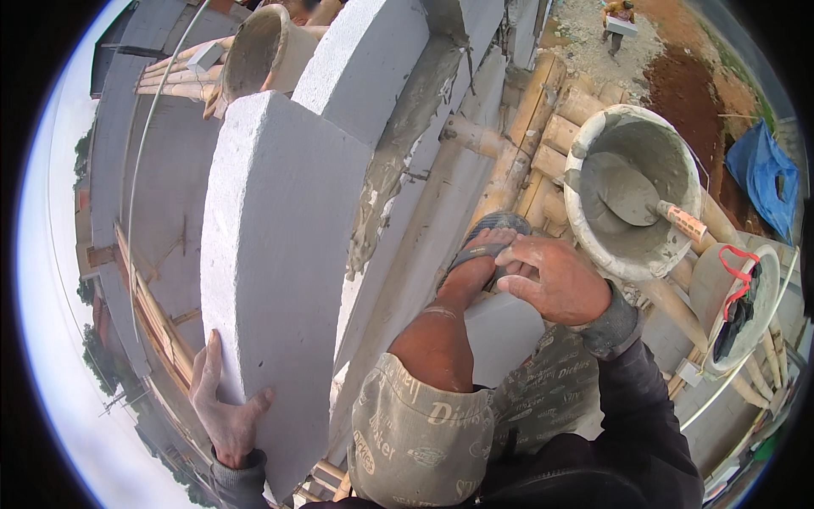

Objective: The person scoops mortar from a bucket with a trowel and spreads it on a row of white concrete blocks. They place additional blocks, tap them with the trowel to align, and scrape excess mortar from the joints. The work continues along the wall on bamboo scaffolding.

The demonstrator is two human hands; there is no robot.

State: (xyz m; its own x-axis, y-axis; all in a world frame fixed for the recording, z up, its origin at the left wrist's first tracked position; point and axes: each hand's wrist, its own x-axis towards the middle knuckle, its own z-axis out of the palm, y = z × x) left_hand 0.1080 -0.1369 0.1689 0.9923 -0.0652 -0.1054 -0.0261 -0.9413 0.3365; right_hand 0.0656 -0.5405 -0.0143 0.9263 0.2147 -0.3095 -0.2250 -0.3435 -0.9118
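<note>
My left hand point(220, 399) grips the near edge of a large light grey block point(271, 229) standing on end at my left. Behind it, another block point(369, 68) adjoins a mortar-smeared wall edge point(381, 195). My right hand point(551, 280) is over my sandalled foot point(475, 267), fingers loosely bent, thumb apart, nothing visible in them. Below that hand lies another pale block point(504, 331), partly hidden by my leg. A bucket point(585, 144) of grey mortar with a scoop point(682, 220) is beside my right hand.
Bamboo poles point(526, 144) form the platform. A second bucket point(712, 297) with red-strapped dark items hangs at right; another point(250, 59) stands upper left. A cable point(136, 212) crosses the left side. A person point(616, 25) carries a block below, near a blue tarp point(763, 174).
</note>
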